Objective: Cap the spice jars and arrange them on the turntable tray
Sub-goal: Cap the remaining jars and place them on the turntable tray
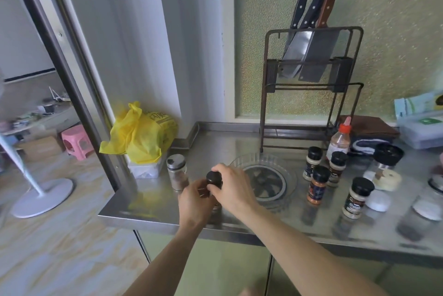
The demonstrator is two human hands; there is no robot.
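Note:
My left hand grips the body of a small spice jar, which is mostly hidden by my fingers. My right hand is closed over that jar's black cap. Just right of my hands sits the clear turntable tray, with nothing on it. A glass shaker with a metal lid stands left of my hands. Several black-capped spice jars stand right of the tray, among them an orange one and a pale one. A larger jar with a black lid is farther right.
A knife rack with three knives stands behind the tray. A yellow bag sits at the counter's left end. A red-capped bottle, white lids and a plastic box crowd the right side. The steel counter edge runs below my hands.

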